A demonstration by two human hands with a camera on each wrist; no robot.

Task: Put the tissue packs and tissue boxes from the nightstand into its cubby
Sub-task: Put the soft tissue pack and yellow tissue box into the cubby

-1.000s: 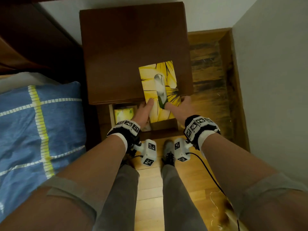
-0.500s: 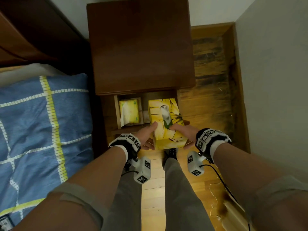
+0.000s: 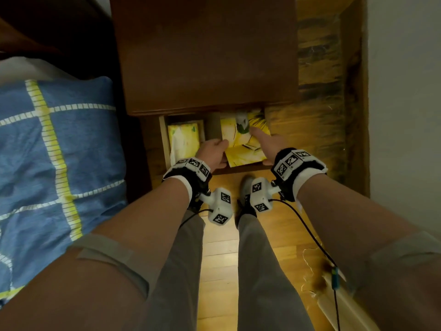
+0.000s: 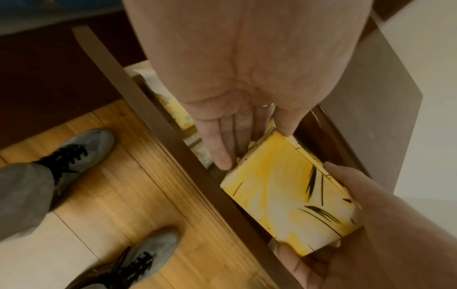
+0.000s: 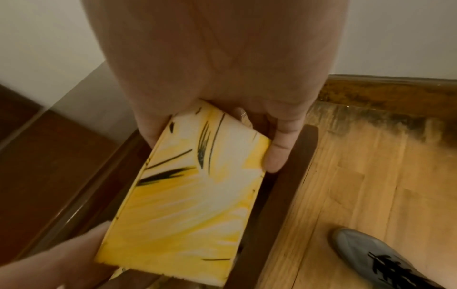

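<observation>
A yellow tissue box (image 3: 241, 146) with black streaks lies partly inside the right half of the nightstand's cubby (image 3: 214, 172), its near end sticking out. My left hand (image 3: 216, 149) grips its left end and my right hand (image 3: 260, 137) its right end. In the left wrist view the left hand (image 4: 254, 148) has its thumb on the box (image 4: 284, 195) and its fingers down its side. The right wrist view shows the right hand (image 5: 211, 154) clamping the box (image 5: 193, 195) between thumb and fingers. A pale yellow tissue pack (image 3: 183, 137) lies in the cubby's left half.
The brown nightstand top (image 3: 202, 56) overhangs the cubby. A bed with a blue checked cover (image 3: 59, 151) lies close on the left, and a white wall (image 3: 405, 91) stands on the right. My grey shoes (image 4: 81, 150) stand on the wooden floor (image 3: 219, 259) before the nightstand.
Both hands have brought the yellow box off the nightstand top, down in front of it, and then forward into the right half of the cubby.
</observation>
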